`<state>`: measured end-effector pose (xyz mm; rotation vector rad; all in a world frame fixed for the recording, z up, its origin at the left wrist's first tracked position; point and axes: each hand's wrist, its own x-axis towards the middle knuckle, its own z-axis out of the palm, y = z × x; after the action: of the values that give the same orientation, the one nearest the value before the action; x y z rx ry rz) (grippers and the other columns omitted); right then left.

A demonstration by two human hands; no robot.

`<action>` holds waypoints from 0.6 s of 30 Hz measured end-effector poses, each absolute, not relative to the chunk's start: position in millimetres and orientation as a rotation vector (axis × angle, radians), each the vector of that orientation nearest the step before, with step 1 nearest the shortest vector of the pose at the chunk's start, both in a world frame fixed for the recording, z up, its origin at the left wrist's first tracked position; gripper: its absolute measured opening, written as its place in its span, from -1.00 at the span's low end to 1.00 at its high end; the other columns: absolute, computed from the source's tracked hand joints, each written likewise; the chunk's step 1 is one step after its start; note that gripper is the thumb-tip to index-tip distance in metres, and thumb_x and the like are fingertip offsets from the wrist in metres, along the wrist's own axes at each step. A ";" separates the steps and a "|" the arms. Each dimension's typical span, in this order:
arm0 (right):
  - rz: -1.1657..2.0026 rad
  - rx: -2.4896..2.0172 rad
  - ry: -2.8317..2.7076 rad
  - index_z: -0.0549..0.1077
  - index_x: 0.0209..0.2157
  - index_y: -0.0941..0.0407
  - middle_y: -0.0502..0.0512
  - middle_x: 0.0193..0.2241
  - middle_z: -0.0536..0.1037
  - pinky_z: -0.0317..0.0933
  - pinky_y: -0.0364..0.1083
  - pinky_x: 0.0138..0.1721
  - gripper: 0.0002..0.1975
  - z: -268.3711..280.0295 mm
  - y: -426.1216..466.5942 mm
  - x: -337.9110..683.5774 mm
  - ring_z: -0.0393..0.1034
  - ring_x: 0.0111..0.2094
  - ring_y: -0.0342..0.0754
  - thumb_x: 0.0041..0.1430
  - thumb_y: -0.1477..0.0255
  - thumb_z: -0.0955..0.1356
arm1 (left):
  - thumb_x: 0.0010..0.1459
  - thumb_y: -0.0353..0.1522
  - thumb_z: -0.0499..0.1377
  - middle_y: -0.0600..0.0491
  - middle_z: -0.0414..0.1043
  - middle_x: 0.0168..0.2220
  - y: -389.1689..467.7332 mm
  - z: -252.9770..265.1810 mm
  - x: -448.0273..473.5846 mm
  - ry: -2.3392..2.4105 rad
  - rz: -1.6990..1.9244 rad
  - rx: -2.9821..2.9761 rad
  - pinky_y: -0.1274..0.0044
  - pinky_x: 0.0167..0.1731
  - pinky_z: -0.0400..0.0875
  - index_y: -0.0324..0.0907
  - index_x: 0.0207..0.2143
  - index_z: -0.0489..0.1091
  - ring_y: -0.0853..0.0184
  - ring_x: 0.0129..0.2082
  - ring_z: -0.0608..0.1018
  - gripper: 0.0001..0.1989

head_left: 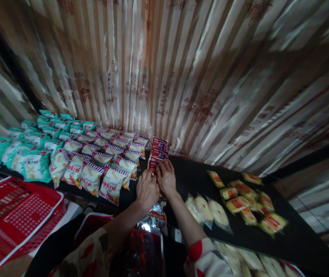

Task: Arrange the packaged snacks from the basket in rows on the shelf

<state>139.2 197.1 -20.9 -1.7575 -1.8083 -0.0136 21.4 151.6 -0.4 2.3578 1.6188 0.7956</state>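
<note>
Both of my hands meet at the near end of a short row of red snack packets [159, 143] on the black tabletop. My left hand [147, 190] has its fingers bent around the near left edge of the closest red packet [152, 164]. Against that packet's right side, my right hand [167, 175] lays its fingers over the top, and thumb and fingers press on it. The hands partly hide this packet. Below my wrists, a shiny silver and red bag [153, 221] stands in front of my body, largely in shadow.
Left on the table are rows of white snack bags with striped edges [114, 181] and teal bags [37, 165]. To the right lie wrapped pale round flat pieces [218, 211] and a yellow packet pile [244, 190]. A red basket [17, 215] stands lower left; a pleated curtain [164, 69] hangs behind.
</note>
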 end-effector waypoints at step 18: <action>0.012 -1.801 -1.933 0.39 0.05 0.07 0.16 0.21 0.20 0.01 0.16 0.14 -0.61 -28.8 225.2 141.6 -0.10 0.27 0.12 0.26 0.31 0.16 | 0.12 -0.37 0.08 -0.21 0.29 0.09 154.6 -9.0 21.8 1.552 0.749 2.268 0.28 0.11 0.18 -0.30 0.03 0.27 0.10 0.13 0.28 -0.59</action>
<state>141.6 225.2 -28.8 -1.8006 -1.9327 0.0115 21.8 154.6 -9.0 2.2682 1.5517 0.7491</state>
